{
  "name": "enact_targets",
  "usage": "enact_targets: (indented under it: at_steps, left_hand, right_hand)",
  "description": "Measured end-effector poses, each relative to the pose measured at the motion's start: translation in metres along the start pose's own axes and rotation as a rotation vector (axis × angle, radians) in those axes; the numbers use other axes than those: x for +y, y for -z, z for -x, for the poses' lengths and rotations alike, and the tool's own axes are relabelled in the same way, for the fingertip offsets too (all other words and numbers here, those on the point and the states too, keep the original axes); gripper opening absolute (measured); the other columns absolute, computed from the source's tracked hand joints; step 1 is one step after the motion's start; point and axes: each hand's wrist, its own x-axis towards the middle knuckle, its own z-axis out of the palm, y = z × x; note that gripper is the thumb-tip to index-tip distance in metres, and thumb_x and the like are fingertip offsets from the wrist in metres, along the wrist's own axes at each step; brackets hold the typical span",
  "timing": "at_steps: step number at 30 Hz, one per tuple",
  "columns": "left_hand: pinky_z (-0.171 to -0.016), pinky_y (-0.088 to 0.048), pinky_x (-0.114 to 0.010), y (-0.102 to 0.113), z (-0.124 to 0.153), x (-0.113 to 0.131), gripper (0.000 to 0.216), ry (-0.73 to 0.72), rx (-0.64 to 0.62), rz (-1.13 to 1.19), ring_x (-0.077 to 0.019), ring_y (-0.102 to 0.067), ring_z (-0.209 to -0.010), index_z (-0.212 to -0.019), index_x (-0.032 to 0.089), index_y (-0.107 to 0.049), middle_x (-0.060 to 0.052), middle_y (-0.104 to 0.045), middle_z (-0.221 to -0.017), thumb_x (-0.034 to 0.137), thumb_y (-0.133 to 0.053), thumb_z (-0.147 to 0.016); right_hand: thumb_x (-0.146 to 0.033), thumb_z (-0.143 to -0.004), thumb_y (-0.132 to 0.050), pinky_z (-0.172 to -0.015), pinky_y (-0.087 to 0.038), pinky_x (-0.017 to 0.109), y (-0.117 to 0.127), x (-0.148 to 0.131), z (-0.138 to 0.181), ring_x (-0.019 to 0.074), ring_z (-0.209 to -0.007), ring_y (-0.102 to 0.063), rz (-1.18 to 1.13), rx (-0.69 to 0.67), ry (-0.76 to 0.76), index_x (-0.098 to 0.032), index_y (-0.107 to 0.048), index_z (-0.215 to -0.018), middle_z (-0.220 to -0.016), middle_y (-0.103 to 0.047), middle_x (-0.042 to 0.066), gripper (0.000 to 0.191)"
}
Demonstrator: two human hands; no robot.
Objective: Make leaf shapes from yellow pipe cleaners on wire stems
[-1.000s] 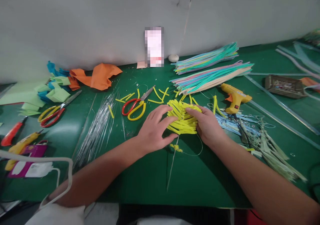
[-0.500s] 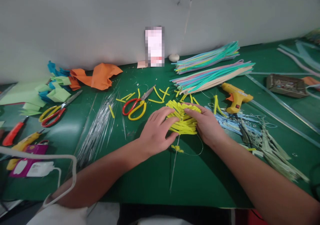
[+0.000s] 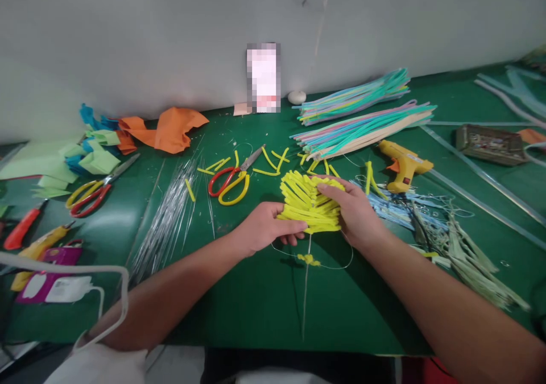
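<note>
Your left hand [image 3: 262, 227] slid down and now pinches the fuzzy yellow pipe-cleaner bunch [image 3: 307, 202] mid-frame; your right hand [image 3: 352, 210], palm down, grips its other side.

Forearms [image 3: 179, 284] bare; white fabric [image 3: 102, 367] by left elbow.

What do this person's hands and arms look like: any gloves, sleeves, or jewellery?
Both are bare. The left hand and right hand wear no gloves, and no rings show. The left forearm and right forearm are uncovered as far as the picture shows, with no sleeve, watch or bracelet in view.
</note>
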Motion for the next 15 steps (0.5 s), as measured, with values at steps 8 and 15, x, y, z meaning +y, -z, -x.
enact_targets:
  at_steps: [8,15]
  left_hand:
    - [-0.053,-0.045,-0.023,-0.0006,-0.003,0.001,0.016,0.005,0.058,0.136,-0.0096,-0.061,-0.052,-0.082,0.011,-0.065,-0.004,-0.069,-0.068,0.026,-0.069,-0.078]
    - [-0.056,-0.048,-0.027,0.0012,-0.0063,-0.0063,0.044,-0.092,0.046,0.304,-0.0135,-0.061,-0.055,-0.087,0.01,-0.067,-0.009,-0.07,-0.071,0.053,-0.061,-0.081]
  right_hand:
    - [-0.045,-0.077,-0.067,-0.078,-0.056,0.038,0.0011,0.0024,-0.0034,0.0281,-0.095,-0.071,-0.05,-0.057,-0.006,-0.021,-0.07,-0.101,-0.094,-0.076,0.007,0.034]
    - [-0.06,-0.081,-0.055,-0.082,-0.054,0.044,0.0037,0.0021,-0.0043,0.031,-0.098,-0.069,0.024,-0.085,-0.027,-0.022,-0.069,-0.109,-0.09,-0.076,0.007,0.049]
